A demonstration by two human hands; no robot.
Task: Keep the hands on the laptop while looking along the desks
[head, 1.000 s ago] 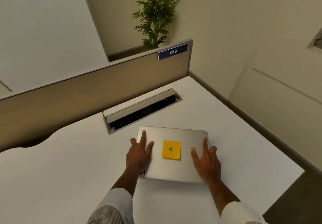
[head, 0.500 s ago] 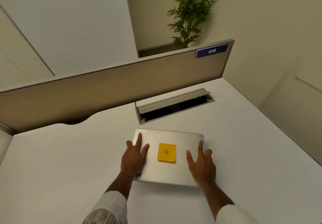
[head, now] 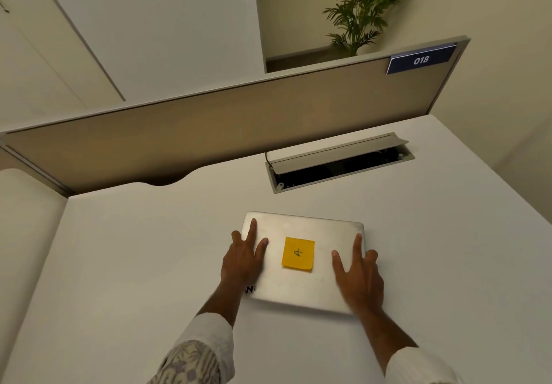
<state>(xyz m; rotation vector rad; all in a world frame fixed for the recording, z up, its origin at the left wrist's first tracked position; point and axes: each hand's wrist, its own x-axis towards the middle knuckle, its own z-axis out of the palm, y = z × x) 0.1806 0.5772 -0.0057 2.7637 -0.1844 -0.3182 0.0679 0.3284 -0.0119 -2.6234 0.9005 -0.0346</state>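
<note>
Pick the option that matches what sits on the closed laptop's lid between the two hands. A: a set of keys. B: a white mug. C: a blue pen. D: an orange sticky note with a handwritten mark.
D: an orange sticky note with a handwritten mark lies on the lid of the closed laptop, between the left hand and the right hand, both resting flat on the lid.

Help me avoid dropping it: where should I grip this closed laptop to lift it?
Probably by its two short side edges, one hand from each side. The laptop lies flat and closed, and the left hand and right hand rest open near those edges.
</note>
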